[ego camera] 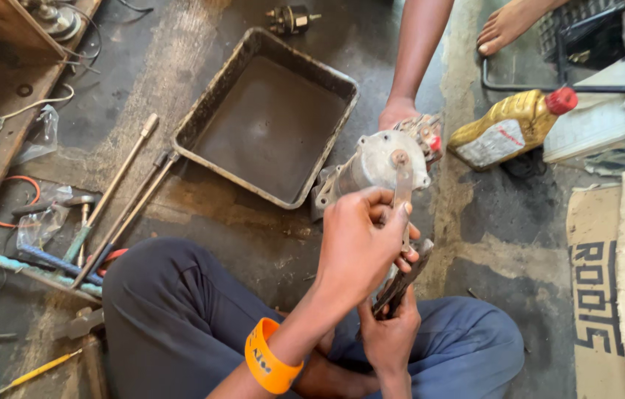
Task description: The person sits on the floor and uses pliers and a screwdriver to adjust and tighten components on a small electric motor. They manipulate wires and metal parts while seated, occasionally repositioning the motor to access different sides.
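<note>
Metal tray [201,122] at 11 o'clock, empty. Left hand [360,247] grips spanner [403,185] on motor [375,166]; right hand [390,336] clasps pliers [401,284].

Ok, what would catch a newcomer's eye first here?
Mid-frame, the left hand holds a wrench on a grey motor, while the right hand grips pliers below. A big dirty metal tray lies behind, and a gold oil bottle lies right.

Grey, grimy motor housing [375,166], round end plate facing up, tilted, just right of the black metal tray [201,122]. Flat spanner [402,188] upright on its centre nut. Dark pliers [401,284] slanted below, nearer than the tray.
</note>
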